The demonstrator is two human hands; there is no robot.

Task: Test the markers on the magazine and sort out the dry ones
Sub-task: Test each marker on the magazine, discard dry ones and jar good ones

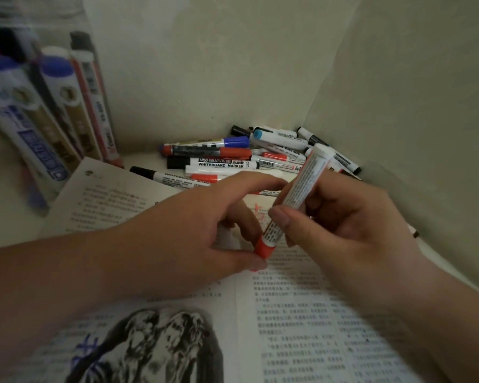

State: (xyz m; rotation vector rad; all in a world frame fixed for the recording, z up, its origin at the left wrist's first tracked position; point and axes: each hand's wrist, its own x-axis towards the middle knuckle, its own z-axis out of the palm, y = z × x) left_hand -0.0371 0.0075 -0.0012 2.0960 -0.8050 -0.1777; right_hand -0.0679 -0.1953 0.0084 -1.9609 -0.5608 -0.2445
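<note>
marker (307,178) in right hand (343,225), cap (264,247) in left hand (183,225)

One camera only, head-worn, wide-angle: looks forward and down, close over the open magazine (302,313), facing the corner wall (205,64) behind.

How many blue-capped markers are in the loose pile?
2: a dark blue-capped marker at the back, a light blue-capped marker right of it. More may be buried.
</note>
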